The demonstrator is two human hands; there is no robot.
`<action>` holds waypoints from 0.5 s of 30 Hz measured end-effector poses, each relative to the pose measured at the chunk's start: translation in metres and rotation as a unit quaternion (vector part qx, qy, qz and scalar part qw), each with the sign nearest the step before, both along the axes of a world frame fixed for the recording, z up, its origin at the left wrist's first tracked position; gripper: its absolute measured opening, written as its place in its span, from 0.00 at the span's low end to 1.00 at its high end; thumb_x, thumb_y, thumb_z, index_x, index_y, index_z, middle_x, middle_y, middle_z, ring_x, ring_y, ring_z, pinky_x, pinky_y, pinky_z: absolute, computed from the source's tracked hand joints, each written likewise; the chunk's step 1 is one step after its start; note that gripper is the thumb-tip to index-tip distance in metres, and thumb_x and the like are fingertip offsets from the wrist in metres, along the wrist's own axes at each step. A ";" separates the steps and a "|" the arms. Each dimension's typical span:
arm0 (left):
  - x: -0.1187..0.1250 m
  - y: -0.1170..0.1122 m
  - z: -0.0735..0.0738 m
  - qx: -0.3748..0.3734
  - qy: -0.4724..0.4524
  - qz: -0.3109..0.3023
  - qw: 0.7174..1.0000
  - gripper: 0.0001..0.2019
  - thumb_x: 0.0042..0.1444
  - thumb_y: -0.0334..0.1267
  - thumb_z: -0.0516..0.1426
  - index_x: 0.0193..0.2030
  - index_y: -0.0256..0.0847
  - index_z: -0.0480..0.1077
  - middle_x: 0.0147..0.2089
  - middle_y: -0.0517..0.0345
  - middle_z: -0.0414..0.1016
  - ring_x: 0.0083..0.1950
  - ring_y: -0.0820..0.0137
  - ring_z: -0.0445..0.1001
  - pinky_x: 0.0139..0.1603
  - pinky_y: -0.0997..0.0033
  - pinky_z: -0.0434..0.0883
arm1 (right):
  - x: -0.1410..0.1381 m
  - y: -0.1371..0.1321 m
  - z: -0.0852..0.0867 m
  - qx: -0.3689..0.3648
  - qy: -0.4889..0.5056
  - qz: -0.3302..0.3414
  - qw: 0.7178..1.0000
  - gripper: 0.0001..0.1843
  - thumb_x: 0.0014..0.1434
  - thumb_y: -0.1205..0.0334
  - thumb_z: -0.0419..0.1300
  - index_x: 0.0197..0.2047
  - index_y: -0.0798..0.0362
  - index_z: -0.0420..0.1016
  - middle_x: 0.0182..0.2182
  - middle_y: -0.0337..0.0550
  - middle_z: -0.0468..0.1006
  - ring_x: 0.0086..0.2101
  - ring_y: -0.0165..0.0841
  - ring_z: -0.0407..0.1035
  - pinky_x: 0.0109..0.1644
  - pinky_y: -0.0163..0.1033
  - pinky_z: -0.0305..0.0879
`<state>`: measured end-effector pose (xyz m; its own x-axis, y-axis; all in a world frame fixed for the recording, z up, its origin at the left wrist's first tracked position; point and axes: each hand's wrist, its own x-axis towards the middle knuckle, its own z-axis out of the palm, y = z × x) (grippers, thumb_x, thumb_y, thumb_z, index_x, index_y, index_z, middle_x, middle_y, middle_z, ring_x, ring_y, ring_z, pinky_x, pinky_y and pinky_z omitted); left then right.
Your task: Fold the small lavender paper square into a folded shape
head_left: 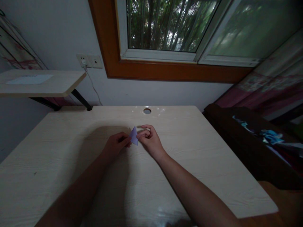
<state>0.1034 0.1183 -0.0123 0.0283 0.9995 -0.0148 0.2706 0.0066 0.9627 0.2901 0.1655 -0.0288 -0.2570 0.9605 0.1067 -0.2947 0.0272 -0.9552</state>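
Observation:
A small piece of folded purple paper (pixel 133 136), roughly triangular with a point at the top, is held up over the pale wooden desk (pixel 165 135). My left hand (pixel 117 141) pinches its left side between thumb and fingers. On the other side, my right hand (pixel 149 138) has thumb and a finger pressed together at the paper's right edge, while its other fingers curl above. The layers of the fold are too small to make out. A shadow falls on the desk around my left arm.
A raised shelf (pixel 71 88) with a white sheet (pixel 30 79) on it stands at the back left. A cable (pixel 93 85) hangs from the wall socket (pixel 83 60). A round hole (pixel 147 111) is near the desk's back edge. Dark furniture (pixel 236 135) with cloth on it stands right.

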 end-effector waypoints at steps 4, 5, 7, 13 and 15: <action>-0.002 0.002 -0.003 0.002 -0.010 0.010 1.000 0.13 0.57 0.47 0.60 0.32 0.40 0.73 0.28 0.59 0.77 0.31 0.71 0.74 0.35 0.73 0.70 | 0.001 0.002 -0.001 -0.009 0.031 -0.010 0.999 0.25 0.49 0.63 0.70 0.49 0.47 0.65 0.29 0.34 0.80 0.33 0.31 0.76 0.45 0.40 0.69; -0.003 0.002 -0.003 0.002 -0.012 0.013 1.000 0.13 0.57 0.47 0.60 0.32 0.39 0.73 0.28 0.59 0.77 0.30 0.71 0.74 0.35 0.73 0.70 | 0.000 0.002 -0.001 -0.008 0.032 -0.006 0.999 0.26 0.50 0.63 0.71 0.49 0.47 0.65 0.30 0.34 0.80 0.33 0.31 0.76 0.45 0.40 0.68; -0.003 0.002 -0.005 0.002 -0.014 0.015 1.000 0.13 0.57 0.47 0.60 0.31 0.39 0.73 0.28 0.59 0.77 0.30 0.71 0.74 0.35 0.74 0.69 | 0.000 0.001 -0.001 -0.003 0.020 0.012 1.000 0.26 0.50 0.61 0.71 0.50 0.46 0.66 0.31 0.34 0.80 0.33 0.30 0.75 0.44 0.39 0.68; -0.002 0.002 -0.003 0.005 -0.019 0.015 1.000 0.12 0.57 0.47 0.60 0.31 0.39 0.74 0.28 0.59 0.77 0.30 0.71 0.74 0.35 0.73 0.70 | -0.001 -0.001 -0.003 0.008 -0.027 0.040 0.999 0.25 0.49 0.61 0.71 0.49 0.46 0.68 0.27 0.31 0.77 0.28 0.29 0.72 0.36 0.36 0.66; -0.002 0.002 -0.002 0.002 -0.020 0.029 0.999 0.12 0.56 0.47 0.61 0.31 0.39 0.74 0.28 0.59 0.77 0.30 0.71 0.75 0.34 0.73 0.70 | -0.001 -0.001 -0.002 0.010 -0.027 0.018 0.999 0.24 0.50 0.62 0.70 0.48 0.47 0.68 0.28 0.33 0.78 0.30 0.30 0.72 0.38 0.37 0.66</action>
